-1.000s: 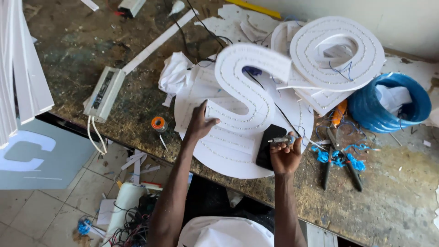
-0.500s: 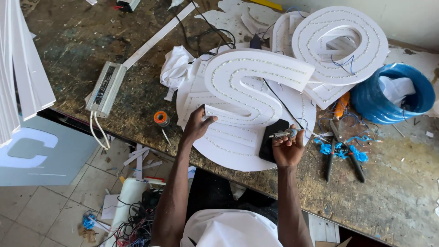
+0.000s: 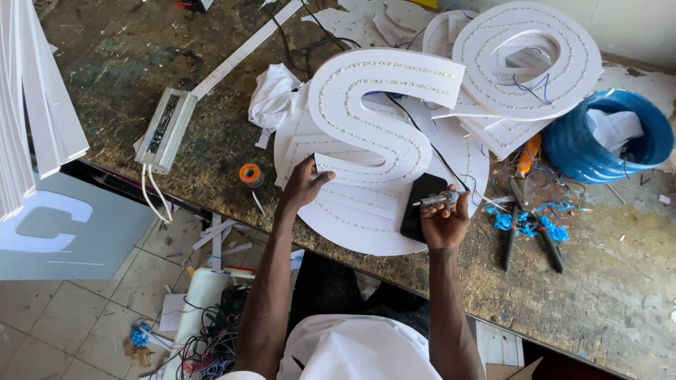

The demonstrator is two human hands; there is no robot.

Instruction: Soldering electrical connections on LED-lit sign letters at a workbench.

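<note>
Pinching a small tool, the right hand closes its grip.

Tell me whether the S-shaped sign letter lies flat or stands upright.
Flat: the S-shaped letter lies face-up on the workbench, left hand on its lower end.

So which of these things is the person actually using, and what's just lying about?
In use:
left hand on S letter
right hand holding small tool

Lying about:
pliers
tape roll
blue hose coil
grey power box
</note>
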